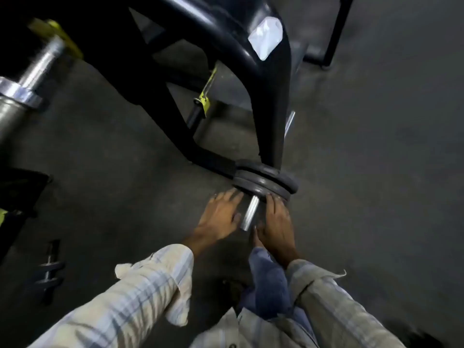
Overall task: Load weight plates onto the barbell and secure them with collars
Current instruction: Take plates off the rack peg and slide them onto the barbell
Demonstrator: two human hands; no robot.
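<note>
Three dark round weight plates (266, 180) sit stacked on a short steel peg (250, 213) low on a black frame. My left hand (221, 216) lies to the left of the peg, its fingertips touching the edge of the nearest plate, fingers spread. On the right side of that plate rests my right hand (277, 221), fingers curled over its rim. The barbell's steel sleeve (23, 86) with its shoulder ring pokes in at the upper left, bare and blurred.
A black tubular rack frame (226, 71) with a white label fills the top centre. A yellow-tagged pin (204, 99) hangs behind it. A small screw-type collar or handle (51, 268) lies on the dark floor at lower left. Grey rubber flooring extends to the right.
</note>
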